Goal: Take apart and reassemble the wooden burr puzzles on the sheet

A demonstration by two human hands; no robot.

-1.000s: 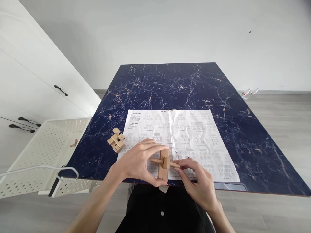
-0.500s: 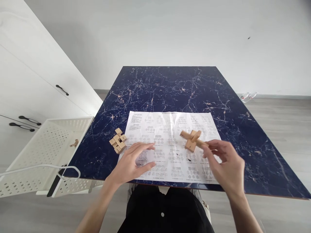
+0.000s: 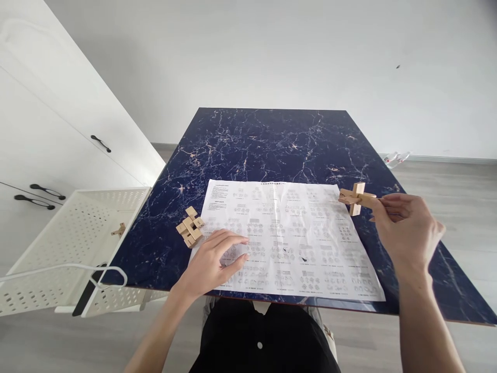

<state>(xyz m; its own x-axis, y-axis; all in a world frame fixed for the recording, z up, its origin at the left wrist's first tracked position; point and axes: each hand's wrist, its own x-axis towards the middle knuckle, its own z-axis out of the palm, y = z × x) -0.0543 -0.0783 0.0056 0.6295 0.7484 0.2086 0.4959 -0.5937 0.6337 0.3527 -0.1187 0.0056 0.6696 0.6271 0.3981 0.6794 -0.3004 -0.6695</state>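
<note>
My right hand [image 3: 404, 228] pinches one end of a cross-shaped wooden puzzle [image 3: 355, 197], holding it just above the dark blue marble table [image 3: 272, 140] past the right edge of a printed instruction sheet [image 3: 287, 233]. My left hand [image 3: 215, 259] lies flat with fingers spread on the sheet's near left part. A second wooden puzzle [image 3: 189, 226], a block of interlocked bars, rests on the table at the sheet's left edge, a short way beyond my left hand.
A white perforated basket [image 3: 70, 243] stands to the left of the table with a small wooden piece [image 3: 118, 229] inside. White cabinets with black handles [image 3: 101, 143] line the left wall. A small clear object [image 3: 396, 157] lies on the grey floor at right.
Both hands held the cross-shaped puzzle near the table's front edge. My left hand let go and settled on the sheet. My right hand carried the puzzle away to the right.
</note>
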